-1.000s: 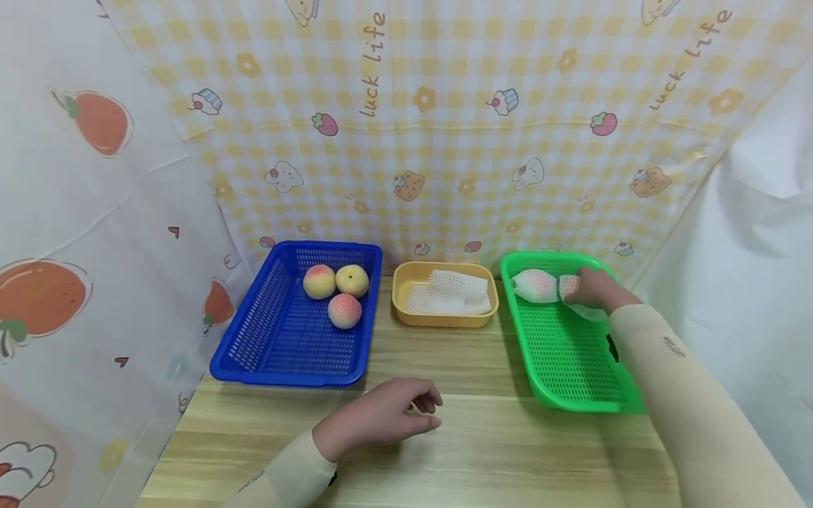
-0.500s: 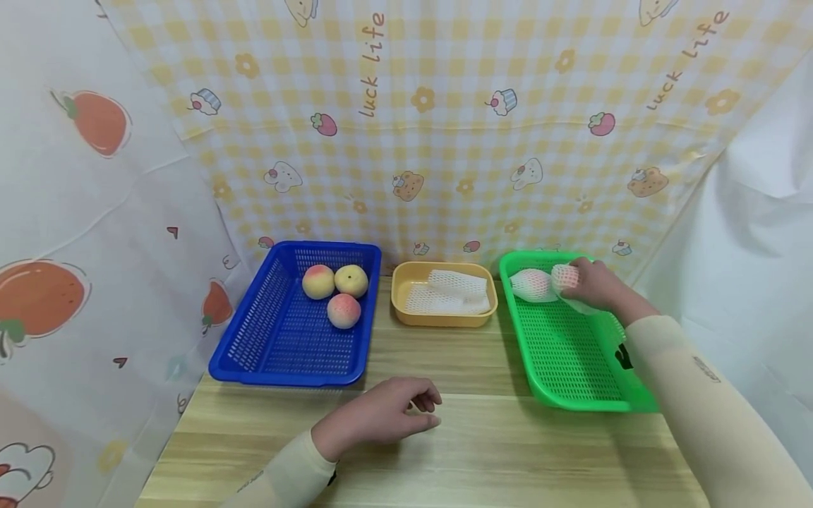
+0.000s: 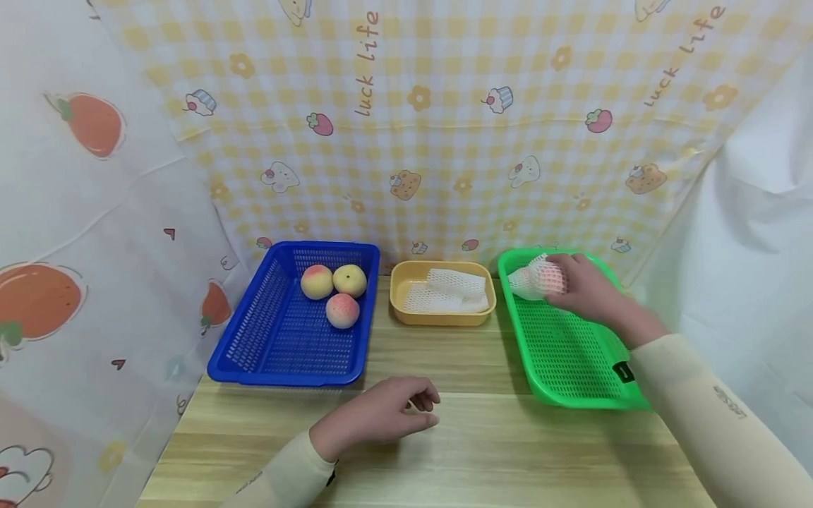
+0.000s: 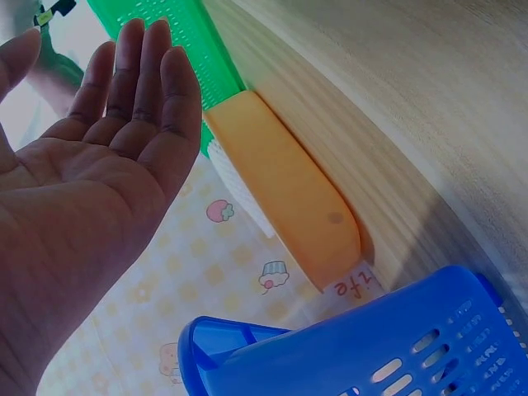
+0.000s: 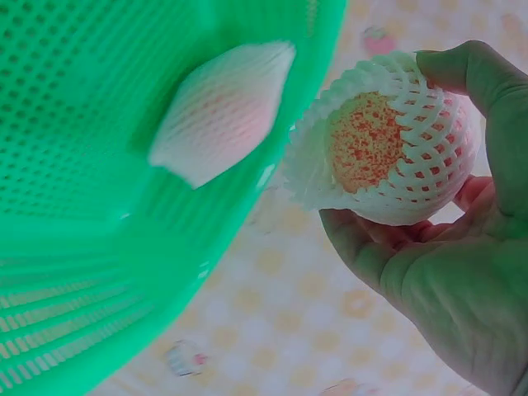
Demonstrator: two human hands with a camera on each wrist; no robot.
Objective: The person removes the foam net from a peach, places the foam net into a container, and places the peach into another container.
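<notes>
My right hand (image 3: 587,288) grips a peach in a white foam net sleeve (image 3: 547,276), held over the back of the green basket (image 3: 533,377). In the right wrist view the sleeve's near end gapes and bare reddish peach skin (image 5: 365,142) shows through. Another peach in a foam net (image 5: 227,111) lies in the green basket; in the head view the held one partly covers it. My left hand (image 3: 387,413) hovers over or rests on the table's front, fingers loosely bent, holding nothing. Its palm and relaxed fingers (image 4: 132,99) show in the left wrist view.
A blue basket (image 3: 288,378) at the left holds three bare peaches (image 3: 343,311). Between the baskets stands a small yellow tub (image 3: 438,319) with flattened white foam nets (image 3: 457,283). A patterned cloth (image 3: 444,141) hangs close behind them.
My right hand has lifted the netted peach from the green basket's back right and carried it left, in front of the other netted peach. My left hand has stayed still.
</notes>
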